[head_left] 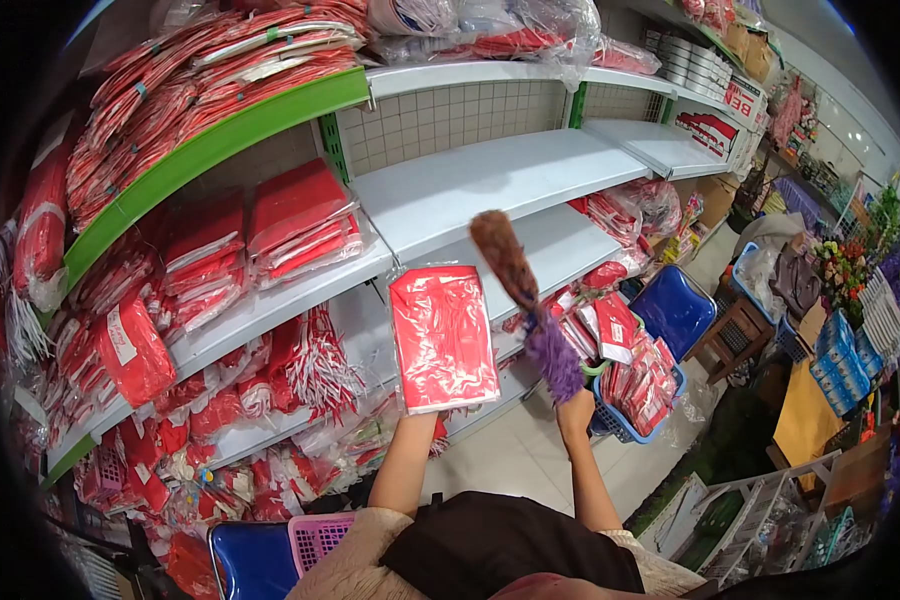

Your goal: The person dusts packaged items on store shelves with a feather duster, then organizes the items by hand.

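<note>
My left hand holds up a flat red packet in clear plastic wrap. The packet hides my fingers. In my right hand is a duster, fluffy and purple near the hand, with a brown upper end that points up and left toward the shelves. My right fingers are closed at its lower end. Just beyond that hand, a blue basket on the floor side holds several red and white packets.
A white shelf runs ahead of me. Stacked red packets fill the left shelves. A blue chair stands behind the basket, another blue chair and a pink basket at lower left. Wooden stools and flowers are at right.
</note>
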Demonstrator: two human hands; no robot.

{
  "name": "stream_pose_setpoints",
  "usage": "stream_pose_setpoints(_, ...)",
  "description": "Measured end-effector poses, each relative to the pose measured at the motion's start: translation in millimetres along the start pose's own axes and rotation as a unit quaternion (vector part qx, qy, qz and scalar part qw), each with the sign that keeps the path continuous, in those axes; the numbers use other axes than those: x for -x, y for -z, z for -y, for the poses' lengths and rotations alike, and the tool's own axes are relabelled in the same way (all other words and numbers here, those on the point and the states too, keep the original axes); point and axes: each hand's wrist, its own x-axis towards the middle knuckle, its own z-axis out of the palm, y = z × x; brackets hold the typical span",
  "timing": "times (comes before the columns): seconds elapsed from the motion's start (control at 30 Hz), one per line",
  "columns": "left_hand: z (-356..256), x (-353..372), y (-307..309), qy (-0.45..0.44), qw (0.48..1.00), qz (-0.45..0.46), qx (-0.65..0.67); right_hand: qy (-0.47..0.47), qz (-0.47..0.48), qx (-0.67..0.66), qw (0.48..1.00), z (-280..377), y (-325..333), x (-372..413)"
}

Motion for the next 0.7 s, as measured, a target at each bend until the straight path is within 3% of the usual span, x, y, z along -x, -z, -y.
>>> stream_pose_setpoints(0.17,0.3,5.0,0.9,0.001,1.0,-0.007,-0.002,0.12,0.069,0.004,0.99,14.6,7.5,2.0)
stream_pose_setpoints(0.2,1.2,5.6,0.6,0.002,1.0,-0.007,-0.002,0.133,0.03,0.044,0.99,7.8,-4.7,2.2)
stream_pose_setpoints(0.3,1.3,5.5,0.5,0.001,1.0,-0.009,-0.001,-0.009,0.035,0.059,0.998,-8.0,-25.0,6.3)
stream_pose_setpoints(0.4,0.7,4.4,-0.1,-0.001,1.0,-0.009,0.0,-0.001,0.019,0.072,0.997,21.9,2.1,2.6)
stream_pose_setpoints(0.5,0.8,3.6,-1.9,-0.001,1.0,-0.007,0.001,0.109,0.007,-0.008,0.994,27.7,2.8,0.4)
stream_pose_setpoints(0.63,-1.2,6.8,-1.0,0.0,1.0,-0.012,0.001,-0.016,0.071,0.081,0.994,28.2,-11.8,-5.9)
stream_pose_setpoints(0.7,-3.5,8.8,-0.2,-0.004,1.0,-0.014,-0.001,-0.059,0.038,0.034,0.997,26.4,-9.7,-8.9)
